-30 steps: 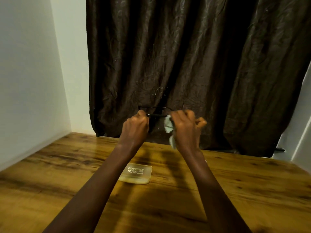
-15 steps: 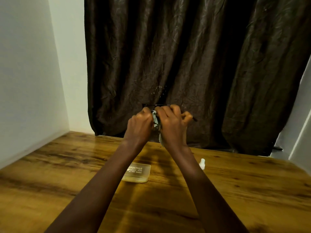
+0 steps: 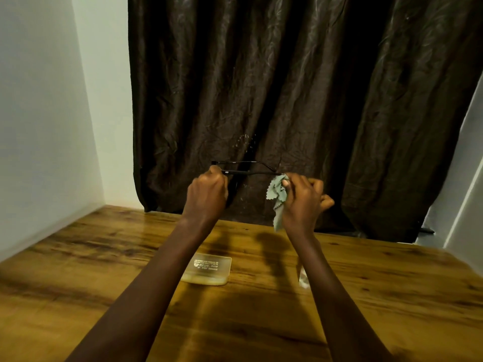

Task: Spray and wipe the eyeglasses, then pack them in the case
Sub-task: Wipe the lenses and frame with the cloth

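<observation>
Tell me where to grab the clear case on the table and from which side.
Probably from above, pinching the case across its near and far long edges: it lies flat on the table, and that is its narrower span. Approach its right end; the left forearm hides the left one.

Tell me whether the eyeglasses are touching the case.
Apart. The head view shows the left hand holding the eyeglasses up before the curtain, while the case lies on the table below.

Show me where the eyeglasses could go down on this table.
The table is bare left of the case, toward the wall, and right of the spray bottle, out to its right edge. It is tightest between case and bottle.
</observation>
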